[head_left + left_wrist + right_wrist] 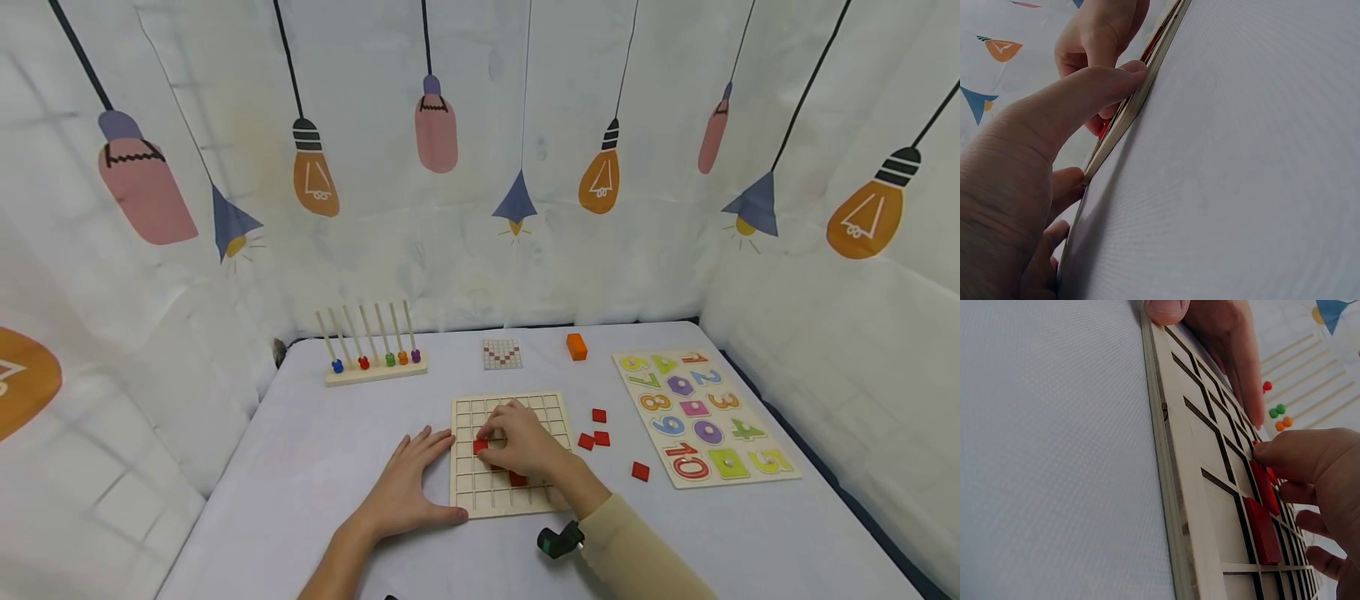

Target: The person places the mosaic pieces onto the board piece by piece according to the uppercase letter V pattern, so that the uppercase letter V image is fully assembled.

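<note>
A light wooden grid board [480, 502] lies flat on the white-covered table. My left hand [405, 483] rests at the board's left side, fingers spread along its edge and thumb on the near-left corner. Over the board, my right hand [525, 443] pinches a red square tile [480, 447] between thumb and fingers, at a cell left of the middle. Two more red tiles sit in the grid, one [1263, 531] nearer the front edge and another [1264, 487] beside it. The right hand partly hides them in the head view.
Several loose red tiles [602, 438] lie right of the board. Beyond them is a number puzzle board [678, 467]. At the back stand a peg rack with coloured beads [375, 377], a small patterned grid card [502, 354] and an orange block [576, 347]. Printed curtains surround the table.
</note>
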The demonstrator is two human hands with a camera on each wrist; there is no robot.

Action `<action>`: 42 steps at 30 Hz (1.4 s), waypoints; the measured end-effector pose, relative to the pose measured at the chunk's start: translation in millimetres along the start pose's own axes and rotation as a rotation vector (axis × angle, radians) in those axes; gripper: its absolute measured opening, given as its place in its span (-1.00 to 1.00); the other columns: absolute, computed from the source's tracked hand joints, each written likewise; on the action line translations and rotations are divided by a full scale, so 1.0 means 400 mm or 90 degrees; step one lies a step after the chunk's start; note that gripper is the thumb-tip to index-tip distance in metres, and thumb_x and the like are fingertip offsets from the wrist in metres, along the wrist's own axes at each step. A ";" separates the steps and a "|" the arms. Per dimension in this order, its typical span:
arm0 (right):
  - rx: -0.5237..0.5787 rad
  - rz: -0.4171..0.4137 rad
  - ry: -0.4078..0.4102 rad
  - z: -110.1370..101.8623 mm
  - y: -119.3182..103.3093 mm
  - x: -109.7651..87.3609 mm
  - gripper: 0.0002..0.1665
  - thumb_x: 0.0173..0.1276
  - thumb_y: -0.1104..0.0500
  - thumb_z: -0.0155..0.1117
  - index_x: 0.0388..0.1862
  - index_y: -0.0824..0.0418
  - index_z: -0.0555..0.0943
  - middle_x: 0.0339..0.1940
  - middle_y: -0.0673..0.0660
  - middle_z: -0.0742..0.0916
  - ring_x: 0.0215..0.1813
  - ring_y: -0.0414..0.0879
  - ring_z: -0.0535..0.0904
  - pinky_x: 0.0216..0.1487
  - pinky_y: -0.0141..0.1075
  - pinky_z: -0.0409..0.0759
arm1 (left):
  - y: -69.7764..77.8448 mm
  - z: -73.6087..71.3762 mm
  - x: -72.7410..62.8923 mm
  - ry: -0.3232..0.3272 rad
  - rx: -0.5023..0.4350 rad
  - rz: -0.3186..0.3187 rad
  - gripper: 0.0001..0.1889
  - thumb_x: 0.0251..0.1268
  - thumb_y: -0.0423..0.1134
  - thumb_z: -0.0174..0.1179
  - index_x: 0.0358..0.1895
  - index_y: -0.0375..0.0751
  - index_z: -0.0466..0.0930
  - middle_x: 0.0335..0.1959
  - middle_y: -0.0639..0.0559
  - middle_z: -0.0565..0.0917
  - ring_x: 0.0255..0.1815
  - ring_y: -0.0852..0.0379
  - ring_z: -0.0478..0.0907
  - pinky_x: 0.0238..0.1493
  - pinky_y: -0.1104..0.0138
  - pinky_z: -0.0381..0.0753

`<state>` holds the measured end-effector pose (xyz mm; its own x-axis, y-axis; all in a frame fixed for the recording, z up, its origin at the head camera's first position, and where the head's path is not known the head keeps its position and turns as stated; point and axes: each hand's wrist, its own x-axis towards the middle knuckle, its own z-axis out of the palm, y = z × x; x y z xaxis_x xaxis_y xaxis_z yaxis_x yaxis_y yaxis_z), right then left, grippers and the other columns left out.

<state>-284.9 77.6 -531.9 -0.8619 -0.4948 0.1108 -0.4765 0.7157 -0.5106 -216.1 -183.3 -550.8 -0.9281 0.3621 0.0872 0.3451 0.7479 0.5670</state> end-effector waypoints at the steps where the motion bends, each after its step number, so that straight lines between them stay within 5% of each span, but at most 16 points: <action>1: 0.000 0.000 0.000 -0.001 0.000 0.000 -0.78 0.40 -0.14 0.61 -0.02 -0.19 0.90 -0.02 -0.23 0.76 0.16 -0.22 0.47 0.23 -0.12 0.57 | 0.000 0.000 0.000 0.001 0.001 0.000 0.32 -0.17 0.60 0.59 0.73 0.06 0.39 0.77 0.19 0.38 0.90 -0.12 0.03 0.90 -0.25 -0.15; 19: -0.008 -0.004 0.005 -0.042 -0.012 -0.038 -0.69 0.43 -0.12 0.57 0.09 -0.13 0.87 0.07 -0.19 0.82 0.24 -0.16 0.52 0.39 0.02 0.60 | -0.003 0.006 0.002 0.003 0.006 -0.010 0.32 -0.20 0.64 0.57 0.72 0.09 0.41 0.75 0.21 0.39 0.90 -0.10 0.05 0.89 -0.26 -0.12; 32: 0.044 0.027 0.089 -0.131 0.026 -0.150 -0.66 0.40 0.01 0.65 0.12 -0.03 0.85 0.09 -0.17 0.79 0.31 -0.15 0.50 0.35 0.08 0.62 | 0.000 0.006 0.003 0.002 0.001 -0.023 0.32 -0.22 0.61 0.59 0.71 0.10 0.41 0.75 0.20 0.40 0.90 -0.10 0.04 0.90 -0.24 -0.14; 42: 0.029 0.049 0.134 -0.184 0.078 -0.191 -0.61 0.39 -0.02 0.67 0.15 -0.01 0.84 0.10 -0.11 0.79 0.34 -0.08 0.52 0.38 0.09 0.61 | 0.001 0.006 0.002 0.000 -0.001 -0.026 0.32 -0.23 0.61 0.60 0.71 0.10 0.41 0.75 0.23 0.39 0.90 -0.08 0.04 0.90 -0.23 -0.14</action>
<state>-246.8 174.2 -493.6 -0.9147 -0.3232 0.2427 -0.4041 0.7214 -0.5624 -216.5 -181.5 -552.6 -0.9414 0.3314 0.0633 0.3065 0.7615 0.5711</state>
